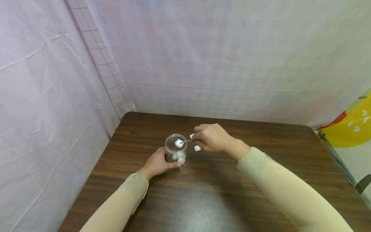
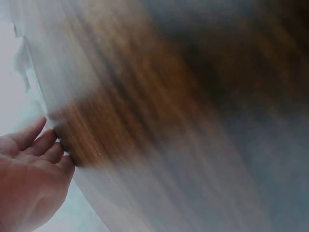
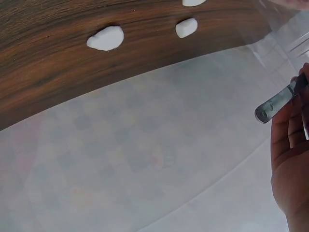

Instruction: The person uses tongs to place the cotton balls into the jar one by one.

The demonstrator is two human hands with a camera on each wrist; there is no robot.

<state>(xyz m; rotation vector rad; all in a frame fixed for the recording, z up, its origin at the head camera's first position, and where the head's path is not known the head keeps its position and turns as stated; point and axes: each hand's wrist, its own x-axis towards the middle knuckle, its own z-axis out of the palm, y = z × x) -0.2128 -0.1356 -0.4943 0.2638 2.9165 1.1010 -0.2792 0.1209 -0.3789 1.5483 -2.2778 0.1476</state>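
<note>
A clear plastic jar (image 1: 175, 150) stands on the table with several white cotton balls (image 1: 181, 160) inside. My left hand (image 1: 157, 162) holds it from the left, thumb across its front; the far fingers are partly hidden. In the left wrist view, the left hand (image 2: 36, 174) shows at the left edge, but the jar cannot be made out. Between finger and thumb, my right hand (image 1: 213, 138) pinches metal tweezers (image 1: 189, 140), whose rear end shows in the right wrist view. At their tips a cotton ball (image 1: 179, 143) appears within the jar's mouth.
Beside the jar, a loose cotton ball (image 1: 197, 148) lies on the brown wooden table (image 1: 261, 180), and another (image 1: 192, 136) is partly behind the right hand. The right wrist view also shows loose cotton balls (image 3: 106, 38). White curtains (image 1: 217, 64) hang behind and to the left.
</note>
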